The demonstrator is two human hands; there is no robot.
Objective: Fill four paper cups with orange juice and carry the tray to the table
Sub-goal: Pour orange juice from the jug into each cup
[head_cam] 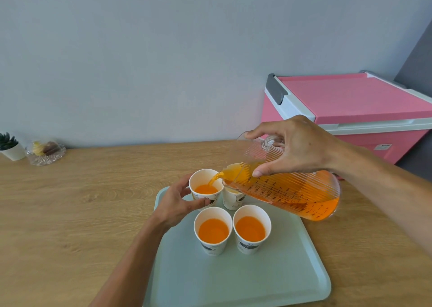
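Head view: left hand gripping the cup, right hand gripping the jug, I risk overflow by overtilting

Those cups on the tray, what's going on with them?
A person is pouring orange juice from a clear jug, tilted in the right hand, into the back-left cup, which the left hand steadies. The front-left cup and front-right cup already hold juice. The back-right cup is mostly hidden behind the jug. All four stand on a pale tray.
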